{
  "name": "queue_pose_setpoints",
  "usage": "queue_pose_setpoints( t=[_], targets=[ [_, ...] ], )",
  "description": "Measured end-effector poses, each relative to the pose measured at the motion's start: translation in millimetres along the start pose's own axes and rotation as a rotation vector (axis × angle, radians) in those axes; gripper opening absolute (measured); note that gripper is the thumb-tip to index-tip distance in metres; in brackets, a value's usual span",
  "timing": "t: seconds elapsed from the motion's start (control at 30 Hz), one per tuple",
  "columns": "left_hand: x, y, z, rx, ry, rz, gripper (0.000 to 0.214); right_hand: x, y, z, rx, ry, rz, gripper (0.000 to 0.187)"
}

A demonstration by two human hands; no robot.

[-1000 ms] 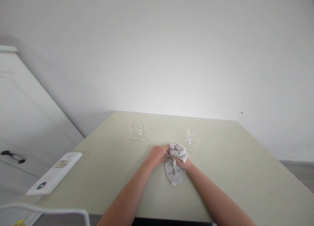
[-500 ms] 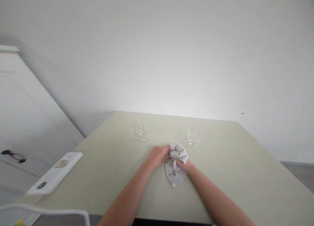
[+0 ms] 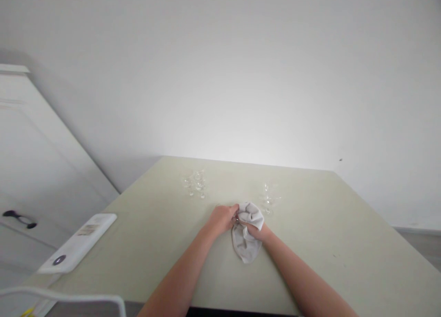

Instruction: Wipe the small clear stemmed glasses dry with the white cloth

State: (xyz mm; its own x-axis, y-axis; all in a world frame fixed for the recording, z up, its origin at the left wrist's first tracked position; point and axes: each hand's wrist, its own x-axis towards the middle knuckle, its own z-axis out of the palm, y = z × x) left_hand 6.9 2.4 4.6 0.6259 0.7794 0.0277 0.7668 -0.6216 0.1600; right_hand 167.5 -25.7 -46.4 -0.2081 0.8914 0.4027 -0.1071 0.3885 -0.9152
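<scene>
Above the middle of the table, my left hand [image 3: 222, 217] is closed around a small clear glass [image 3: 235, 220], most of which my fingers and the cloth cover. A light grey cloth [image 3: 247, 249] is gripped in my right hand [image 3: 261, 233]. One part of the cloth bunches up against the glass and the rest hangs down below. My right fingers are partly hidden in its folds. Beyond my left hand stand several clear stemmed glasses [image 3: 198, 185] in a cluster. More clear glasses [image 3: 268, 200] stand just past my right hand.
The pale green table [image 3: 310, 243] meets a white wall [image 3: 220, 78] at its back. On its left edge lies a white device [image 3: 78, 243] with a round dark dial. A white cabinet [image 3: 41, 147] with a dark handle stands at the left. A white tube [image 3: 69, 297] crosses the lower left corner.
</scene>
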Motion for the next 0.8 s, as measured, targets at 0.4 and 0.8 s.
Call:
queue_pose_setpoints(
  t=[0.4, 0.8],
  targets=[
    [-0.7, -0.3, -0.4, -0.006, -0.002, -0.011, 0.028, -2.4, -5.6, 0.6, -0.044, 0.014, 0.037, 0.026],
    [-0.5, 1.2, -1.6, -0.003, -0.026, -0.048, 0.027, -1.5, -2.2, 1.4, -0.046, 0.02, 0.042, 0.024]
  ],
)
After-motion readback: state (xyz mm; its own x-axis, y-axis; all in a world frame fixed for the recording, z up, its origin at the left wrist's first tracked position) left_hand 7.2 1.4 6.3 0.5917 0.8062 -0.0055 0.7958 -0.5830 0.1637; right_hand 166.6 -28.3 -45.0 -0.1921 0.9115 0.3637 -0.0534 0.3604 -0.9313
